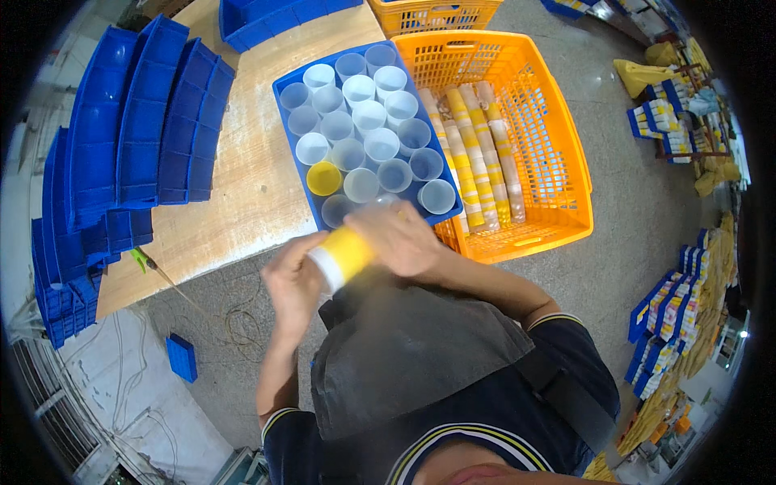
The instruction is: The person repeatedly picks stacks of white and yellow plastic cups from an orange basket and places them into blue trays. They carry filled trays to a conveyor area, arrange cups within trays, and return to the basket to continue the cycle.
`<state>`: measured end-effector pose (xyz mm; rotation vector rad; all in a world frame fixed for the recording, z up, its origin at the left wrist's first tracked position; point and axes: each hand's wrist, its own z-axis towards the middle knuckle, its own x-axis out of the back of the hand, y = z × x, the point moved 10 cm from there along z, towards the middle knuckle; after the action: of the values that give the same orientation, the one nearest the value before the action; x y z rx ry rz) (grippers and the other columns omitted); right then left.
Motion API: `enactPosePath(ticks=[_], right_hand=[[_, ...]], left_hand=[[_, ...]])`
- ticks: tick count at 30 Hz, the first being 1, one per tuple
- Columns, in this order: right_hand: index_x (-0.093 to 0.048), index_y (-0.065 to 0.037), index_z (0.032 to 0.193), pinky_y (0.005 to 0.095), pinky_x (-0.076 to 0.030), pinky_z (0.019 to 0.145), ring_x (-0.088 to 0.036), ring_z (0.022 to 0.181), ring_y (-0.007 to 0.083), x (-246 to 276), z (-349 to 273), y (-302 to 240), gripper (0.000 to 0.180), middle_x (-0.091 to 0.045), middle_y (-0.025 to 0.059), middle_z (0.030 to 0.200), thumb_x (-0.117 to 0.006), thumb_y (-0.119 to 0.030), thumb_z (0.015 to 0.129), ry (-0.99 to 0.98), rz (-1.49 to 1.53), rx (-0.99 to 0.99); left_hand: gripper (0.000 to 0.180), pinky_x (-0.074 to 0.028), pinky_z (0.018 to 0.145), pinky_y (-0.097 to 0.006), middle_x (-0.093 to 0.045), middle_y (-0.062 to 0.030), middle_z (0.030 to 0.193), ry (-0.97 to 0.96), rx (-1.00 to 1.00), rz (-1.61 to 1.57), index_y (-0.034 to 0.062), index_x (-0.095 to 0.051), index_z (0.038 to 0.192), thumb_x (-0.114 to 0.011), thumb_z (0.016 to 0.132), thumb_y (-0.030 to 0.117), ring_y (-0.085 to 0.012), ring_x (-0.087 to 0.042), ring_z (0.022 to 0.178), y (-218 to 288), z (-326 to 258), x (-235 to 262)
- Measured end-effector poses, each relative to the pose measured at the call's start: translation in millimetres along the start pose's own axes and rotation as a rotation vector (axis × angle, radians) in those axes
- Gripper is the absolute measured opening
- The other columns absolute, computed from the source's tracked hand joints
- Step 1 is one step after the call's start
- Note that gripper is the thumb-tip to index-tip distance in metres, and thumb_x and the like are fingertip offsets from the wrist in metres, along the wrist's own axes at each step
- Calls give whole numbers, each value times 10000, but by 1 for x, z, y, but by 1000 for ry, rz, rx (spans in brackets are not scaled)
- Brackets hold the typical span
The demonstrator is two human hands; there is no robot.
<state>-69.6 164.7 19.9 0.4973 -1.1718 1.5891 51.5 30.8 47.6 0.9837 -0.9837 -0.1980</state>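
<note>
Between my two hands, in front of my chest, is a tilted, motion-blurred stack of yellow and white plastic cups (349,252). My left hand (293,276) is closed round its white lower end. My right hand (402,241) grips the upper end, its fingers partly smeared. Just beyond the hands lies a blue tray (420,208) with several rows of upright cups, mostly clear or whitish. One yellow cup (324,179) stands near its left side. A whitish cup (436,196) stands at the near right corner. My right hand hides part of the tray's near edge.
Right of the tray, an orange crate (558,153) holds several long stacks of yellow and white cups. Blue divided trays (137,121) stand on the wooden table (267,174) at left. Another blue tray (283,24) lies at the back. A blue box (182,358) sits on the floor.
</note>
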Motion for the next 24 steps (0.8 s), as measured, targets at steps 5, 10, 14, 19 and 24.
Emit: enactPosePath(ticks=[5, 10, 14, 19, 24], right_hand=[[-447, -34, 1333, 443, -414, 972, -532, 1157, 349, 15, -4, 63, 686, -576, 169, 1215, -783, -190, 756, 155, 218, -507], [-319, -59, 1469, 454, -373, 1063, -463, 1272, 354, -40, -5, 54, 929, -440, 191, 1379, -840, -213, 716, -68, 664, -586], [-417, -40, 1415, 483, -351, 1032, -449, 1282, 372, -33, 16, 2, 898, -431, 186, 1409, -833, -315, 668, -135, 46, -177], [-401, -58, 1429, 459, -391, 961, -514, 1223, 245, -29, 39, -58, 768, -511, 100, 1373, -742, -304, 786, -154, 5, 264], [-509, -44, 1322, 401, -454, 921, -561, 1115, 340, -22, 49, 16, 688, -570, 143, 1264, -805, -176, 715, 53, 301, -325]], left_hand=[[290, -532, 810, -285, -709, -86, 939, 327, 106, -19, 18, -724, 1017, -714, 750, -96, -167, -667, 892, -21, 4, 102], [296, -527, 817, -287, -729, -86, 928, 185, 254, -91, -20, -713, 1053, -642, 787, -132, -133, -667, 876, -70, -16, 78], [315, -532, 787, -275, -731, -91, 963, 179, 322, -104, -20, -714, 1069, -603, 801, -141, -132, -670, 850, -76, -22, 67], [377, -549, 808, -286, -724, -106, 1034, -9, 404, -331, -11, -703, 1120, -533, 818, -160, -149, -680, 906, -67, -25, 49], [431, -557, 812, -287, -723, -126, 1028, 252, 501, -579, -1, -709, 1113, -500, 788, -192, -169, -687, 924, -108, -45, 103]])
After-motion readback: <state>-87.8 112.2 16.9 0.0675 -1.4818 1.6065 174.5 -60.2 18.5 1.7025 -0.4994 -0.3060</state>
